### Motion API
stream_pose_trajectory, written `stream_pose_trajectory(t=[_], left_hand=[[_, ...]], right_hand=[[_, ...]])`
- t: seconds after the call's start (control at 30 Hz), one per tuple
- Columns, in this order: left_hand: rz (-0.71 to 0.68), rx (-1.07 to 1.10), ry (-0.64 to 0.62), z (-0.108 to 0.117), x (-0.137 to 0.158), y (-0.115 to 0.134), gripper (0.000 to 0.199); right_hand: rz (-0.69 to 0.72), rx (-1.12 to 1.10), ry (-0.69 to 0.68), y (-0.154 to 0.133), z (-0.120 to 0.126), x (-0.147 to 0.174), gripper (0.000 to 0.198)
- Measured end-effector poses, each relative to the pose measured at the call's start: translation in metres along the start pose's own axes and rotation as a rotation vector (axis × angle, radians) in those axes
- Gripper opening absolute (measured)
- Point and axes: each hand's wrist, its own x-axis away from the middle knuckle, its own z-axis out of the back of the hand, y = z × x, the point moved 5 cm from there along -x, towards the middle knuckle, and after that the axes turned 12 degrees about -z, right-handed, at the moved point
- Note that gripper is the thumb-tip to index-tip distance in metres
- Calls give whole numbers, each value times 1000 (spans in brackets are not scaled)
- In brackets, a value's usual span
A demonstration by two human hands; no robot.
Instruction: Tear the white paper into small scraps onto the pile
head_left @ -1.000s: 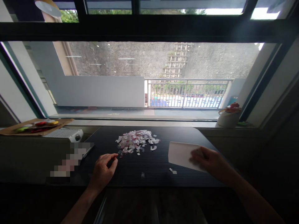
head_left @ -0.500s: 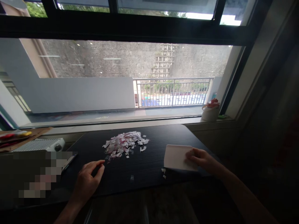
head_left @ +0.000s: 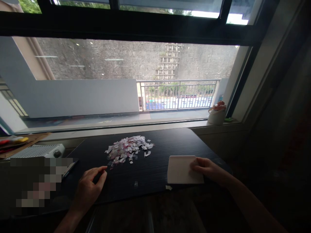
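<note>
A flat, off-white, roughly square card (head_left: 182,171) is pinched at its right edge between the thumb and fingers of my right hand (head_left: 206,166). It lies low over the right part of the black table, and I cannot tell whether it touches the top. Below the card's near left corner shows a small pale scrap (head_left: 168,187). My left hand (head_left: 92,183) rests at the near left with fingers loosely bent, thumb and index tips slightly apart and nothing visible between them. Just beyond it is a heap of small white and pinkish paper scraps (head_left: 128,147).
The dark table (head_left: 170,142) reaches to a window sill. One faint clear scrap (head_left: 136,183) lies near its front edge. A white pot-like container (head_left: 217,116) stands on the sill at right. At left are a white slatted appliance (head_left: 36,151) and a pixelated patch.
My right hand has drawn the card toward the table's near edge. One scrap now shows at the card's near side, where two showed before. My left hand has kept its pose.
</note>
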Motion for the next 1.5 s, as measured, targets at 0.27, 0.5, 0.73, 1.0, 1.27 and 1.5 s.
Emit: stream_pose_trajectory(t=[0.27,0.5,0.73,1.0,1.27,1.5], left_hand=[[9,-1,-16,0,-1,0,29],[-29,18,27,1,-1,5,28],[-45,-10,37,-2,1,7,25],[-32,6,55,-4,4,10,19],[-24,4,55,-4,5,13,16],[-13,5,53,-4,5,12,17]], right_hand=[[4,66,-120,5,-1,2,37],[120,-20,16,-5,-22,-4,41],[183,-9,49,-10,-96,-27,47],[154,30,-78,-3,-124,-12,41],[122,21,-63,-2,-122,-18,42],[158,86,-151,-14,-153,-40,32]])
